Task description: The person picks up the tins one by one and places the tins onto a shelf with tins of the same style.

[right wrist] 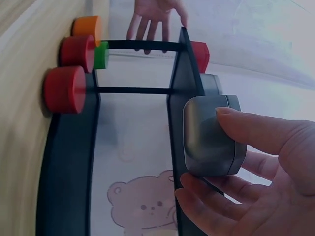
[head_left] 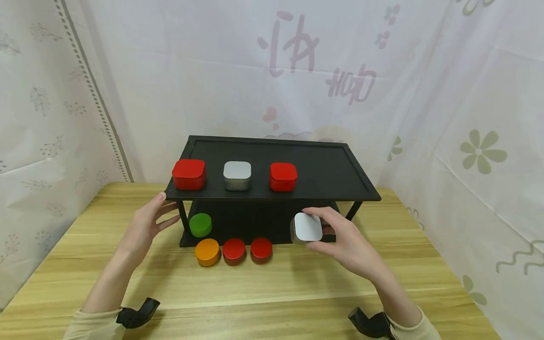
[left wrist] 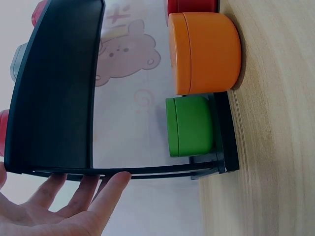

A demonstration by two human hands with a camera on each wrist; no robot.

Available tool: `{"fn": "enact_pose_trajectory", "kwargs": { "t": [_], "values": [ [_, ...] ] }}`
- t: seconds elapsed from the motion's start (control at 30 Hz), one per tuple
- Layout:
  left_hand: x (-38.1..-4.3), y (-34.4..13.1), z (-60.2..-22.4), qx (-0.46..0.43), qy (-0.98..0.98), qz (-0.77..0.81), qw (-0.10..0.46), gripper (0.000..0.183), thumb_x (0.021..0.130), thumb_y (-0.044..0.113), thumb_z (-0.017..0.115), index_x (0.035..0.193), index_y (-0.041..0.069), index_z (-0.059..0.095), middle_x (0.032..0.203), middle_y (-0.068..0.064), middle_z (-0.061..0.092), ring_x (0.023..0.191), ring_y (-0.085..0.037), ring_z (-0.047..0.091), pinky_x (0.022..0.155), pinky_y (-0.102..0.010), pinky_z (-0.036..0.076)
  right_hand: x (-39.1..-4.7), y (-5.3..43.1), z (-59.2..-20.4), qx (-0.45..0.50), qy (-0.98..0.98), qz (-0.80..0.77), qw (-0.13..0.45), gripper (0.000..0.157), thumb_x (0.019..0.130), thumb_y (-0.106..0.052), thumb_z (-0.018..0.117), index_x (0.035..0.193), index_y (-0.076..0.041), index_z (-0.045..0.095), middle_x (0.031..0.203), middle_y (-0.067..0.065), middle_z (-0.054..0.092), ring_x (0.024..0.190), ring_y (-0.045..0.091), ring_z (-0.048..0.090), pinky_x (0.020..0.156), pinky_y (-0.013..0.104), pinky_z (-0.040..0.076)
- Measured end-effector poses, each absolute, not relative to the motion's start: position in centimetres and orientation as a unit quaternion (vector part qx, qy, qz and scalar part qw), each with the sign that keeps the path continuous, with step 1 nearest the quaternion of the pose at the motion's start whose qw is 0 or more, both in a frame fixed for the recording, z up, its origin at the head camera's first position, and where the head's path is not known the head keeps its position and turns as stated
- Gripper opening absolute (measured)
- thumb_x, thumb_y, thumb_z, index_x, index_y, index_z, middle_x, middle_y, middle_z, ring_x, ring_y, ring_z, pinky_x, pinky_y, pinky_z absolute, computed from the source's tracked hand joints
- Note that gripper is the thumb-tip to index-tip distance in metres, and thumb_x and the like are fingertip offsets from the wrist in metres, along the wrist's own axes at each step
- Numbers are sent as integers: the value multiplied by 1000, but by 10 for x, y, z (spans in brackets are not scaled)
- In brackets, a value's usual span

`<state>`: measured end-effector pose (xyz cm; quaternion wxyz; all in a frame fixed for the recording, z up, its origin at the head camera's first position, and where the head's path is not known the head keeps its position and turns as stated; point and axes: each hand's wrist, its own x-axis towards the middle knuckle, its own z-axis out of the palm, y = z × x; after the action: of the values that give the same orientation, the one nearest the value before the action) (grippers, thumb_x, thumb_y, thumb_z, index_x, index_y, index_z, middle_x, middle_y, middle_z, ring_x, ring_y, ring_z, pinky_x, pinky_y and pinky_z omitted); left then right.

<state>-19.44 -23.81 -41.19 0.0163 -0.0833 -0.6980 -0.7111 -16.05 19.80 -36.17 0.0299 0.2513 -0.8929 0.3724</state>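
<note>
The right hand (head_left: 348, 243) has its grip closed to the width of a silver tin (head_left: 308, 227), thumb on the near side, fingers across from it. The tin hangs roughly upright, white lid up, by the front of the black shelf (head_left: 327, 165), toward its right end, and looks clear of the bench (head_left: 238, 302). At the other end, the left hand (head_left: 144, 227) has a wide grip, its fingers spread against the upper tier's edge.

The thumb tip lies at the lid seam, so a slightly lower pinch on the body may be safer if the lid is loose. The sides look smooth; firm, even pressure should prevent a slip. The upper tier's front edge is near, so leave room for the fingertips.

On the left, light contact should do: a shove could jolt the 2 red square tins (head_left: 189, 175) and the second silver tin (head_left: 237, 177) on top. Best to steer right of the 2 red round tins (head_left: 261, 251) and the orange tin (head_left: 208, 252) on the bench, and the green tin (head_left: 200, 225) on the lower tier.
</note>
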Motion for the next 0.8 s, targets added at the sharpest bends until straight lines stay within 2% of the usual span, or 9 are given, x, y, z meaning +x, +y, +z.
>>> {"fn": "enact_pose_trajectory", "kwargs": {
  "t": [0.47,0.7,0.8],
  "values": [
    [-195,-239,-412,-88,-697,-712,14,27,112,38,39,128,30,60,126,15,54,116,4,60,91,-14,60,-163,211,-341,254,-896,363,43,67,85,-10,85,144,-18,56,134,5,60,117,23,57,96,39,62],
    [-195,-240,-413,-90,-699,-709,13,29,112,38,38,131,28,59,128,15,54,117,4,59,91,-14,59,-165,218,-331,252,-891,374,49,67,85,-9,84,144,-19,56,133,5,60,113,24,57,95,26,60],
    [-195,-240,-413,-89,-704,-705,13,29,112,38,38,131,27,57,128,15,53,117,4,58,91,-13,59,-166,220,-327,249,-891,375,49,67,85,-8,84,145,-18,55,133,6,59,113,26,58,96,25,60]
  ]
}}
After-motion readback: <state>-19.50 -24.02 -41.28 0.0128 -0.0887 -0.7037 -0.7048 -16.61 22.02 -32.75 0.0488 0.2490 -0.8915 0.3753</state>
